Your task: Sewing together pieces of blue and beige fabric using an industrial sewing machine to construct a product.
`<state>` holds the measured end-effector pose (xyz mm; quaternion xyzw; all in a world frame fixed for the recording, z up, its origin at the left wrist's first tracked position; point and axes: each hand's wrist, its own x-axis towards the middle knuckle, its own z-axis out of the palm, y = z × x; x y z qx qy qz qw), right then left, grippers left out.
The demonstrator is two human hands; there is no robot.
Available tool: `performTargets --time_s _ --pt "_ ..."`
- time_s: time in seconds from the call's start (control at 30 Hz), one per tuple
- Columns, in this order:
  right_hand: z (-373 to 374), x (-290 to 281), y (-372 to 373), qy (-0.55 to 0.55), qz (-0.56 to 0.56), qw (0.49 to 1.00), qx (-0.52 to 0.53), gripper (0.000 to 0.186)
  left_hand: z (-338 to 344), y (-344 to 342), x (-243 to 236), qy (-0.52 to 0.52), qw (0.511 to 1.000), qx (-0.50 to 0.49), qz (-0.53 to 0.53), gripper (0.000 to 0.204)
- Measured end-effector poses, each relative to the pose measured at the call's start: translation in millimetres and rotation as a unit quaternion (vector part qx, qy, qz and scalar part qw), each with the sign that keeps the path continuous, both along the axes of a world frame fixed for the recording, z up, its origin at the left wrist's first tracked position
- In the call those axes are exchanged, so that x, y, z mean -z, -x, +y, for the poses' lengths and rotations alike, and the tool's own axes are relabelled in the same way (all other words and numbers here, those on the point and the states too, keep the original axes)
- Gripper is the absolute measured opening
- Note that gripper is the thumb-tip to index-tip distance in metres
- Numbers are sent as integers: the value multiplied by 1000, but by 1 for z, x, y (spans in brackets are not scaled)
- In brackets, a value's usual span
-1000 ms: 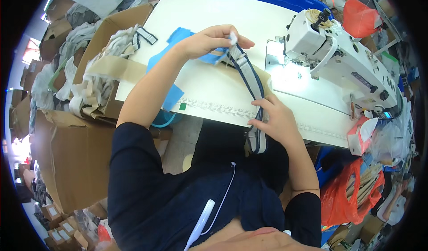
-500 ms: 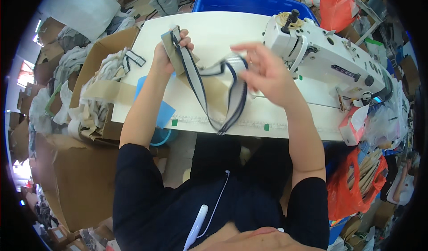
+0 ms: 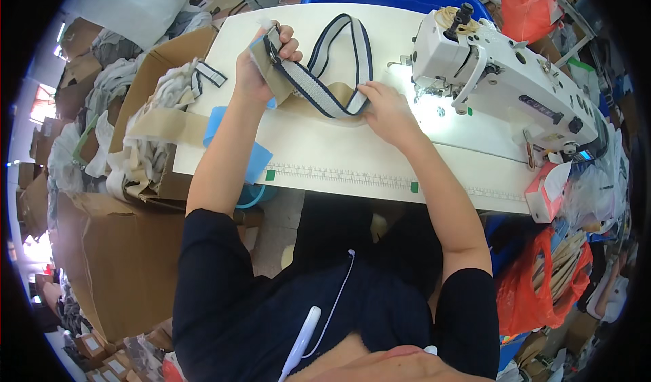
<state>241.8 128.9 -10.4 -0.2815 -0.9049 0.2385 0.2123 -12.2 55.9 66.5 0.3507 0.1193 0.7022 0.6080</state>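
- Work location: the grey-white webbing strap with navy edges (image 3: 313,92) is at the upper centre of the frame, over the white sewing table (image 3: 339,150); its loop arches toward the top edge.
- Left hand (image 3: 254,75), upper left of centre: fingers curled and clamped on the gathered strap end. A dark buckle (image 3: 274,54) and a tan fabric strip (image 3: 274,80) sit at this grip, against the fingers.
- Right hand (image 3: 389,114), centre right: fingertips touch the strap at its lower right bend. Whether the thumb closes on the underside cannot be told.
- Strap relative to fingers: it runs from the left fist down and right to the right fingertips, then turns upward into the loop, outside both grips.
- Recommended handling: hold the buckle end firm; guide the span with light fingertip pressure; keep the navy edges parallel to prevent twist.
- Caution: keep the loop clear of the industrial sewing machine (image 3: 505,77), upper right.
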Motion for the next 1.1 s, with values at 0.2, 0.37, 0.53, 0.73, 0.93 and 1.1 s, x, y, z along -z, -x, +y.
performTargets --time_s 0.2,0.37,0.53,0.73,0.93,1.1 --pt "-36 -28 -40 -142 -94 985 10 46 -5 3 -5 -23 991 -106 83 13" --pt "-57 -23 -81 -129 -157 979 11 40 -5 7 -30 -115 966 -178 149 11" --pt "-63 -18 -79 -36 -35 999 16 36 -13 27 -50 -168 907 -235 305 17" --pt "-68 -1 -39 -222 -101 969 28 52 -12 6 -50 -130 918 -224 299 17" --pt "-99 2 -2 -191 -49 980 -11 61 -23 2 -56 -111 890 -253 364 15" --pt "-107 -27 -55 -116 -69 984 119 50 -24 -10 -51 -95 877 -216 418 15"
